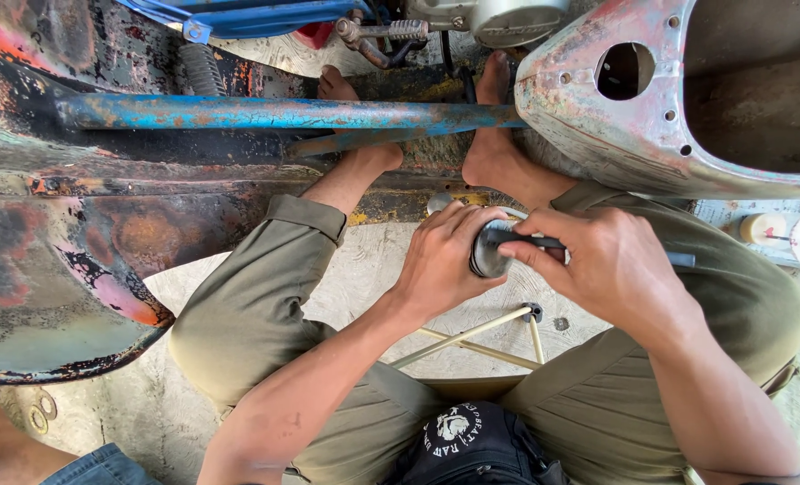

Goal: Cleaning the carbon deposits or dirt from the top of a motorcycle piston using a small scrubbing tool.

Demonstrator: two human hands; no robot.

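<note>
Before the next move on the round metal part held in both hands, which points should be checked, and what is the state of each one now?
1. Left hand wraps the round metal part firmly: ok.
2. Right hand holds the dark tool against the part: ok.
3. Tool tip seated correctly on the part: cannot tell, the fingers hide it.
4. Part supported from below: cannot tell; it appears held in the air above the knees.
5. Bare feet are away from the part but lie under the rusty blue bar: not ok for safety.
</note>
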